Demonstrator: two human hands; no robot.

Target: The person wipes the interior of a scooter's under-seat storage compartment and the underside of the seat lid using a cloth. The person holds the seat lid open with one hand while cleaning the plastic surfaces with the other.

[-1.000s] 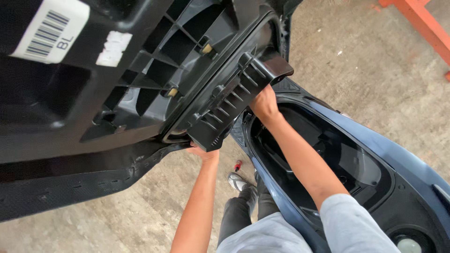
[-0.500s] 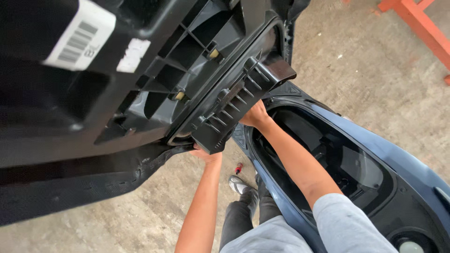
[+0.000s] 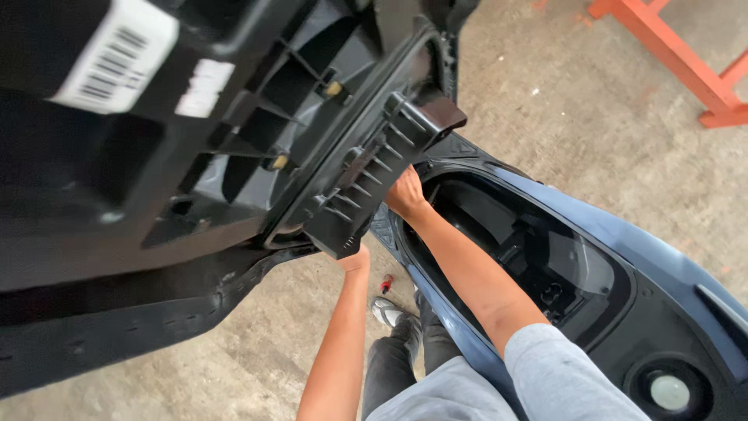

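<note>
seat underside (image 3: 234, 156): black ribbed plastic, raised, 10 o'clock of frame
left hand (image 3: 354, 257): under hinge bracket (image 3: 374, 179), mostly hidden, grip unclear
right hand (image 3: 405, 195): at bracket base, fingers hidden
scooter compartment (image 3: 545, 257): open, 4 o'clock

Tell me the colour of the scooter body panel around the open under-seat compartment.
Dark blue scooter body panel, seen best in the head view; the compartment inside it is black.

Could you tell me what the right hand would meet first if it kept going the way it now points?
Probably the ribbed black hinge bracket under the raised scooter seat: the right hand already reaches up beneath it, though depth is unclear.
</note>
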